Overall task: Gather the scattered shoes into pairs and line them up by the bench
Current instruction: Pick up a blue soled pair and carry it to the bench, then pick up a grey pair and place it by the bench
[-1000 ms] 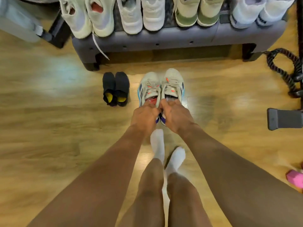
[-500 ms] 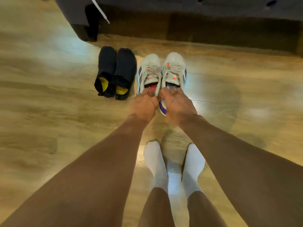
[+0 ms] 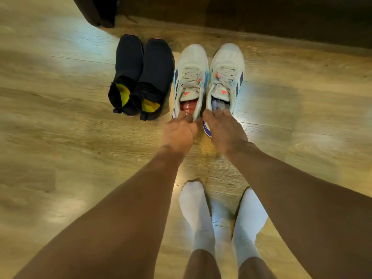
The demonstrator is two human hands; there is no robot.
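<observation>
2 pairs on wood floor (image 3: pixel 60 137), toes toward bench. Black slip-on pair (image 3: pixel 157 69), yellow insoles, sits on the left. Grey pair just beside it on the right, nearly touching.

Left hand (image 3: pixel 179 133) at heel of left grey sneaker (image 3: pixel 191 77): fingers curled over heel collar, tips inside the opening by red insole, gripping the rim. Right hand (image 3: pixel 223 131) same on right grey sneaker (image 3: pixel 226 73), fingers hooked over heel collar, thumb hidden.

Sneakers side by side, approx parallel. Can't tell if heels are off the floor.

Bench leg (image 3: pixel 96 11) top left. White-socked feet (image 3: pixel 196 210) behind the hands, apart.
</observation>
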